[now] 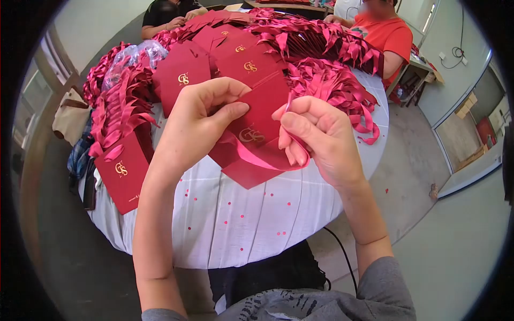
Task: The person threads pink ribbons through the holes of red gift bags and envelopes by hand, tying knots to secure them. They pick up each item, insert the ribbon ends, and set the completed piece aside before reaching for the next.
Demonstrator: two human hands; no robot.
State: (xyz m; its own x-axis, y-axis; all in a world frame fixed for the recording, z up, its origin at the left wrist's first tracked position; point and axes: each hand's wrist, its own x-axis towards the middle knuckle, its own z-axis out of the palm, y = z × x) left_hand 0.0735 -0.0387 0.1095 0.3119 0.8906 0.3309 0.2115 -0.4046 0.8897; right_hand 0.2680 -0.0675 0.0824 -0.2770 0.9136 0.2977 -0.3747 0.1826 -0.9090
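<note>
A flat dark red paper gift bag (pixel 266 112) with a gold monogram is held up over the near side of the table. My left hand (pixel 195 120) pinches its left edge between thumb and fingers. A pink-red satin ribbon (pixel 257 157) loops across the front of the bag, below the monogram. At the bag's right edge, my right hand (pixel 324 136) has its thumb and forefinger closed on the ribbon's end, which sticks up between them. The ribbon's lower loop runs around the curled fingers of that hand. Behind lie more red bags (pixel 184 77) with the same gold mark.
On the round table's white cloth (pixel 209 235) lie scattered small red paper dots (pixel 242 216). Beribboned bags are piled at left (pixel 126 107) and right (pixel 332 88), beside clear plastic wrap (pixel 134 59). Two people (pixel 383 32) work across the table.
</note>
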